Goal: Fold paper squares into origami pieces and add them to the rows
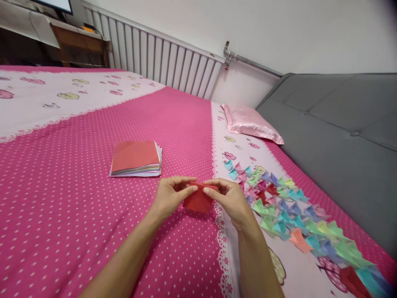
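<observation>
A folded red paper [198, 200] is held just above the pink dotted bedspread [77, 186]. My left hand [170, 194] pinches its upper left edge with thumb and fingers. My right hand [229, 198] pinches its upper right corner, fingers curled. Beyond the hands lies a stack of coloured square papers [135, 159] with a red sheet on top. To the right of my right hand, several small folded paper pieces [288, 211] in green, blue, pink and red lie spread in a band along the bed.
A pink satin pillow [251, 123] lies at the head of the bed against a grey padded headboard [341, 136]. A white radiator [161, 62] runs along the far wall. A wooden desk [79, 45] stands at the far left.
</observation>
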Tool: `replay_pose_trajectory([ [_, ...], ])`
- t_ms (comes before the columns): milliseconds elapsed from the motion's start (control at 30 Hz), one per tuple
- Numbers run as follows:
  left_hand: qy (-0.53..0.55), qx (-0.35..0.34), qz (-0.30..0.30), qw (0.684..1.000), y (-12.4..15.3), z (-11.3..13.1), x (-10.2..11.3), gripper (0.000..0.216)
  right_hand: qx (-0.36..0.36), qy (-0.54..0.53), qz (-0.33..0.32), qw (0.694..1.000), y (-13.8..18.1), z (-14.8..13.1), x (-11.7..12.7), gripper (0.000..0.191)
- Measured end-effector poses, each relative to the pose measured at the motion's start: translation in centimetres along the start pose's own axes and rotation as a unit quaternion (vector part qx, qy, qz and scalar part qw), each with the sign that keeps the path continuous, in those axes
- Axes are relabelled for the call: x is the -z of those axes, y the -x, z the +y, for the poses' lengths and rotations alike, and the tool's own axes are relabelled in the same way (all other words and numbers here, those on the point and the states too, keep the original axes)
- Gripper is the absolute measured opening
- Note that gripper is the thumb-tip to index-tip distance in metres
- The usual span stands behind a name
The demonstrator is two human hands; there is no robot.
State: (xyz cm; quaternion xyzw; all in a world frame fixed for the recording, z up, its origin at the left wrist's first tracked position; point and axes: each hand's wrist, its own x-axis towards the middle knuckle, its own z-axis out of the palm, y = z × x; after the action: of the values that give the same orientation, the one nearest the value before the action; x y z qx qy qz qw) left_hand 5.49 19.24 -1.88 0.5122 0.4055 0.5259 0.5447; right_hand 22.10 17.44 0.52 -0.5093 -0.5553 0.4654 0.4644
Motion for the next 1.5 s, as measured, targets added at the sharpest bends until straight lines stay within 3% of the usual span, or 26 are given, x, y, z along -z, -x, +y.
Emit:
replay_pose_trajectory([
  [233,-0.080,-0.044,0.019,0.996,0.0,0.1,0.2,0.017,-0.002,0.036,-0.004,0.999,0.0,0.0,0.0,0.030],
  [433,-0.115,-0.074,0.039,0.990,0.0,0.2,0.3,0.012,0.042,0.155,0.045,0.986,0.0,-0.5,0.0,0.024],
  [600,-0.120,-0.083,0.042,0.988,0.0,0.4,0.3,0.011,0.078,0.194,0.069,0.976,0.0,-0.6,0.0,0.021],
  [733,-0.054,-0.016,0.020,0.998,0.2,0.6,0.1,0.014,0.086,0.184,0.068,0.977,0.0,-0.5,0.1,0.018],
  [833,-0.014,0.028,-0.009,0.999,0.3,0.5,-0.2,0.021,0.052,0.126,0.048,0.989,0.0,-0.4,0.0,0.018],
  [967,0.046,0.033,-0.039,0.998,0.4,-0.1,-0.6,0.031,-0.008,-0.014,0.053,0.998,0.0,-0.4,-0.3,0.020],
  [1100,0.046,0.011,-0.086,0.995,0.3,-0.5,-1.0,0.034,-0.014,-0.045,0.096,0.994,-0.2,-0.3,-0.3,0.022],
  [1333,0.062,0.019,-0.039,0.997,0.2,-0.2,-0.8,0.029,-0.019,-0.035,0.061,0.997,-0.4,0.1,0.1,0.024],
  [1500,-0.002,-0.002,0.003,1.000,0.3,0.5,-0.4,0.022,0.020,0.039,0.037,0.998,-0.4,0.0,0.4,0.017],
])
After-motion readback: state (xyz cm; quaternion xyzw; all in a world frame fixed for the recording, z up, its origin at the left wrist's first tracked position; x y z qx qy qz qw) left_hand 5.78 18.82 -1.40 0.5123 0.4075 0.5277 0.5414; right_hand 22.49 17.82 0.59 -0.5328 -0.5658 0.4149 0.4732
